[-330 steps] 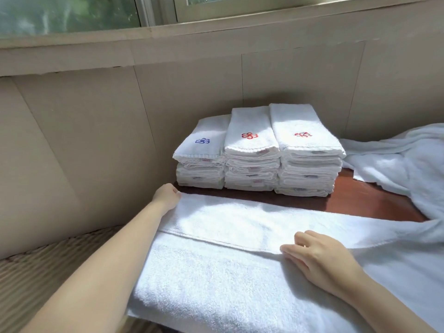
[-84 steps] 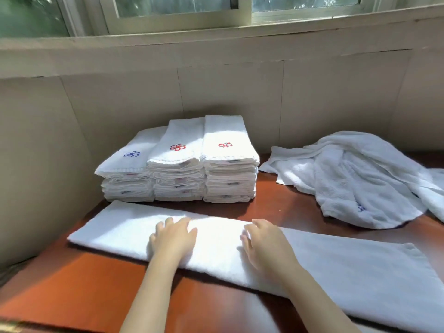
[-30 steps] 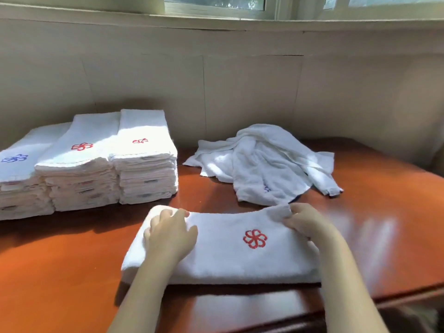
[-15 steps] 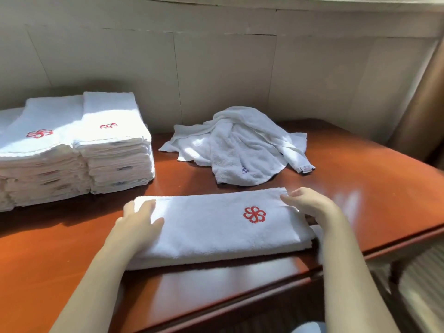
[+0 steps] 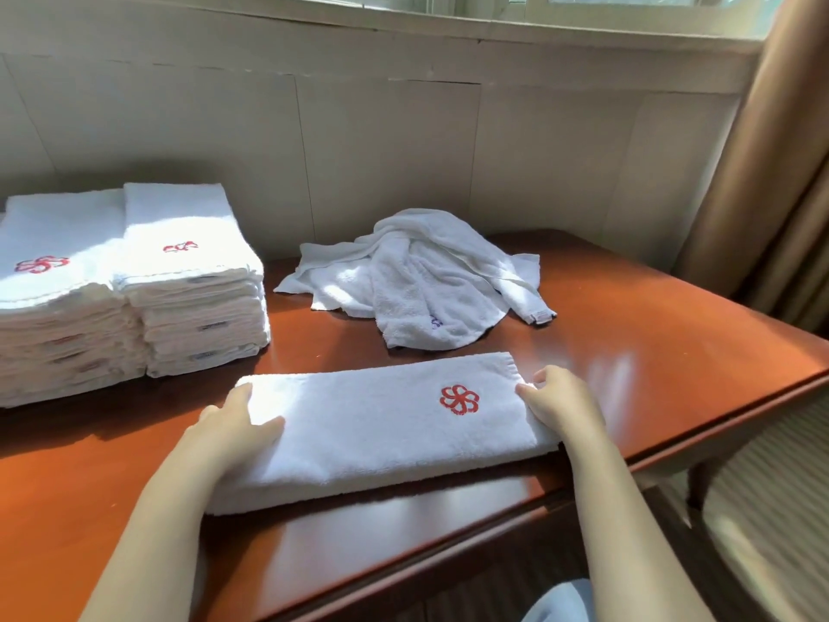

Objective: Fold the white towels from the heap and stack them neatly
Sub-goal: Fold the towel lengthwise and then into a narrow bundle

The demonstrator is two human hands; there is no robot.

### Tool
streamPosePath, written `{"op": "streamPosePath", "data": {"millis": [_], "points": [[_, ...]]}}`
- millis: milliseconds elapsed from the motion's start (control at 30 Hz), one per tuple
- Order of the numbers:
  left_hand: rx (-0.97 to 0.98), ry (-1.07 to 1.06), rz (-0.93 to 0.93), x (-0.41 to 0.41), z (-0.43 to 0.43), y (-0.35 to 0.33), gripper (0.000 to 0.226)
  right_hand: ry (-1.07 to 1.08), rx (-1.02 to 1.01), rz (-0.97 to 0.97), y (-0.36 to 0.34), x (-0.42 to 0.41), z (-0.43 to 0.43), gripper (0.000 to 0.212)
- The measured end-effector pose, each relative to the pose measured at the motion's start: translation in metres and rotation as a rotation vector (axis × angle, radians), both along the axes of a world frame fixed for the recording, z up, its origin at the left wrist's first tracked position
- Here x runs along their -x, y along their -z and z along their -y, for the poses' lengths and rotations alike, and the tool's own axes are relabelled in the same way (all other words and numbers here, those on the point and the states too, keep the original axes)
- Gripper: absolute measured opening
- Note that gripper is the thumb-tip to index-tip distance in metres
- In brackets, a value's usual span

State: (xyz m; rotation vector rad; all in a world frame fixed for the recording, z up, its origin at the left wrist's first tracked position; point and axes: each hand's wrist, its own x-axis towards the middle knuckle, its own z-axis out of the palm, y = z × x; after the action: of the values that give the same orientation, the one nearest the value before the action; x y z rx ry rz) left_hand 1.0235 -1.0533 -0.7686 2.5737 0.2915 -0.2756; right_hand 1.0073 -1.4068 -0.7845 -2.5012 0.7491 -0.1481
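Where the folded towel (image 5: 377, 428) lies: lower middle of the frame, a long flat band on the wooden table (image 5: 637, 352), close to its near edge, red emblem (image 5: 459, 399) facing up toward the right end.
Left hand (image 5: 229, 430): rests on the band's left end, fingers laid out along the edge and thumb on top; it presses rather than clasps.
Right hand (image 5: 563, 406): at the right end, fingers bent with their tips on the cloth; whether the thumb pinches from below is hidden, so the hold cannot be told.
Heap (image 5: 421, 280): crumpled white towels at centre frame, just above the band and apart from it.
Stacks (image 5: 193, 280): finished towels in neat piles at the left of the frame, against the wall panel (image 5: 381, 150).
Handling: thick terry, soft and limp, probably light; it looks grippy rather than slippery and not fragile. Lifted by one end it would likely sag and spill its layers.
Where to hold: both short ends together, fingers under and thumbs over, so the layers are pinched shut.
Step in hand: probably squaring the band before a further fold or the carry to the piles.
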Motion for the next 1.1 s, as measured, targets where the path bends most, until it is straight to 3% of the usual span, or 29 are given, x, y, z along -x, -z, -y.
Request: {"op": "streamPosePath", "data": {"millis": [133, 200, 267, 400, 533, 633, 733, 800, 933, 1000, 1100], "points": [[0.334, -0.067, -0.044, 0.0, -0.012, -0.001, 0.102, 0.051, 0.249, 0.157, -0.007, 0.001, -0.027, 0.031], [0.451, -0.053, -0.099, 0.003, -0.017, -0.003, 0.117, -0.072, 0.29, 0.298, -0.009, -0.003, -0.048, 0.03], [0.439, -0.035, -0.101, 0.005, -0.021, -0.003, 0.121, -0.289, 0.261, 0.352, -0.007, -0.007, -0.073, 0.033], [0.484, -0.174, 0.115, -0.008, -0.024, 0.005, 0.102, -0.663, 0.345, 0.06, 0.008, -0.012, -0.119, 0.046], [0.567, -0.53, 0.441, -0.016, -0.029, 0.016, 0.075, -0.637, 0.432, -0.051, 0.006, -0.02, -0.129, 0.055], [0.535, -0.566, 0.354, -0.018, -0.03, 0.021, 0.077, -0.595, 0.306, -0.066, -0.001, -0.027, -0.121, 0.051], [0.584, -0.352, 0.159, -0.012, -0.026, 0.023, 0.108, -0.603, 0.34, -0.124, -0.003, -0.036, -0.11, 0.058], [0.62, -0.295, 0.193, -0.01, -0.026, 0.024, 0.114, -0.622, 0.335, -0.178, -0.006, -0.038, -0.107, 0.061], [0.585, -0.559, 0.507, -0.02, -0.027, 0.025, 0.086, -0.716, 0.186, -0.242, -0.026, -0.029, -0.099, 0.053], [0.511, -0.574, 0.509, -0.025, -0.026, 0.025, 0.069, -0.784, 0.035, -0.278, -0.032, -0.021, -0.093, 0.047], [0.549, -0.425, 0.418, -0.024, -0.024, 0.021, 0.06, -0.801, -0.123, -0.21, -0.026, -0.017, -0.096, 0.052]]}}
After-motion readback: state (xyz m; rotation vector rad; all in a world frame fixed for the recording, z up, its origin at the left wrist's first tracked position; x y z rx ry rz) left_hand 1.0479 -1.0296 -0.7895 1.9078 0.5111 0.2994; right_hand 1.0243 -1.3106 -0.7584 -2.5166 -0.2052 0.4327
